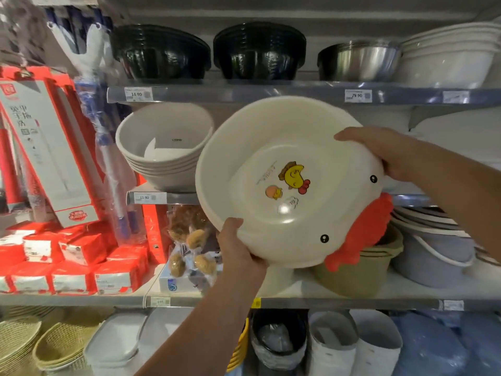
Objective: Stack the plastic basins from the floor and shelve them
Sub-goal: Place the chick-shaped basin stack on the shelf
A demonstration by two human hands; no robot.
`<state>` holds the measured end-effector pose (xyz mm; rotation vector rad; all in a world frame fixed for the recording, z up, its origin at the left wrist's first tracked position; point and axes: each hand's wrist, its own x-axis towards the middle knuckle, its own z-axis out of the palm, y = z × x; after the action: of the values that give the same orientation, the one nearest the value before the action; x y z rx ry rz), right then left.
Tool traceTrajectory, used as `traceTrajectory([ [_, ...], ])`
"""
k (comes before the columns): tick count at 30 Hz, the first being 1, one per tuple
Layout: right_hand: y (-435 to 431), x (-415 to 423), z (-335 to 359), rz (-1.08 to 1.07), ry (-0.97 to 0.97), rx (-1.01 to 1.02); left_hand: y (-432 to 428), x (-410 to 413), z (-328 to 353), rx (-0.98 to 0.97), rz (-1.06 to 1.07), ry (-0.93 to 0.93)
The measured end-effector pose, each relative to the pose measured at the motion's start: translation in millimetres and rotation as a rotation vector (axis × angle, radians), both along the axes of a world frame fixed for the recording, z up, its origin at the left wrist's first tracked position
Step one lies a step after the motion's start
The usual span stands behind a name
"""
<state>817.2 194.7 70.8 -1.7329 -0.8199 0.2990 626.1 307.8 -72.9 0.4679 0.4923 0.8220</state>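
Observation:
I hold a stack of cream plastic basins [244, 169] tilted on edge in front of the shelving, the inside facing me. The top basin has a chicken face: two black eyes, a red comb at the lower right, and cartoon stickers on its bottom. My left hand [241, 248] grips the lower rim, thumb inside. My right hand [379, 150] grips the upper right rim from behind. The stack hovers before the middle shelf [412, 199], right of a pile of grey basins [162, 147].
Black bowls [160, 52], steel bowls [357, 61] and white basins [450, 52] fill the top shelf. Beige tubs [360, 275] and lilac buckets [433, 253] sit below the held stack. Red boxes [67, 256] and mops stand at the left. Baskets and bins line the bottom.

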Motion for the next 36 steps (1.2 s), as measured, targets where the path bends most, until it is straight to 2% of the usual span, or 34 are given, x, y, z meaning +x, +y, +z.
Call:
traceTrajectory([
  [2, 5, 18, -8, 0.062, 0.008, -0.008, -2, 13, -3, -0.047, 0.001, 0.0],
  [5, 11, 45, -20, 0.217, 0.098, 0.1, -5, 31, -6, -0.139, 0.064, -0.035],
  [7, 15, 59, -21, 0.241, 0.148, 0.16, -6, 42, -7, -0.16, 0.102, -0.076],
  [13, 15, 77, -37, 0.255, 0.299, 0.2, 2, 65, -6, -0.086, 0.212, -0.176],
  [18, 9, 69, -56, 0.365, 0.367, 0.224, 2, 74, 1, -0.047, 0.271, -0.229],
  [24, 22, 48, -72, 0.291, 0.565, 0.397, 7, 76, 3, -0.081, 0.308, -0.205],
  [30, 17, 25, -86, 0.277, 0.532, 0.373, 9, 73, 0, -0.082, 0.341, -0.211],
  [36, 22, 7, -74, 0.214, 0.514, 0.498, 10, 57, 0, -0.032, 0.186, -0.216],
])
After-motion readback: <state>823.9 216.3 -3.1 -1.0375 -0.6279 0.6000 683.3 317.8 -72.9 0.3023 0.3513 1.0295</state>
